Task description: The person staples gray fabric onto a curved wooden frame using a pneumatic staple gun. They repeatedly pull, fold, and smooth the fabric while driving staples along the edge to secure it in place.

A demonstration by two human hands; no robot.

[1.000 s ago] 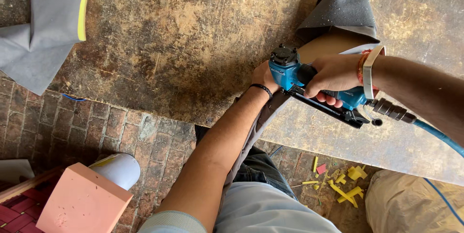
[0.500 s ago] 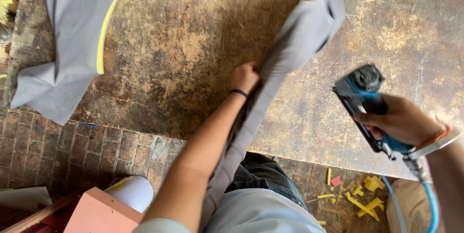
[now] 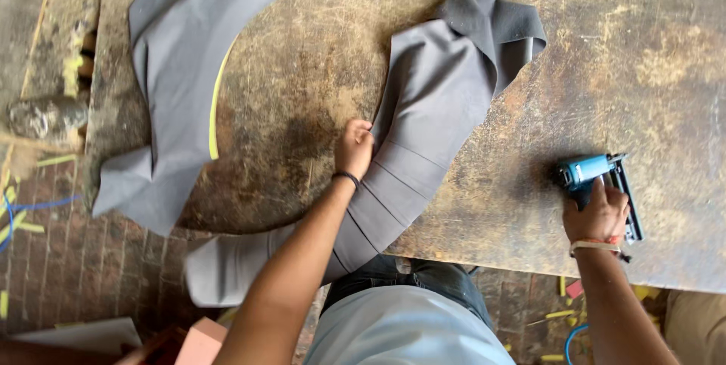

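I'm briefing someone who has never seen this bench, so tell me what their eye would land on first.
The long grey sheet of material draped across the middle of the scarred wooden table stands out first, with the left hand gripping its edge. At the right, the right hand rests on a bright blue staple gun lying on the tabletop. A second grey piece with a yellow edge lies at the upper left.

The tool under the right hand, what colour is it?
Bright blue body with black parts, seen in the head view.

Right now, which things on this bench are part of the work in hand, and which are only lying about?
In use:
- grey stitched leatherette cover, held by left hand
- blue pneumatic staple gun, under right hand

Lying about:
- second grey leatherette piece with yellow edge
- yellow foam scraps
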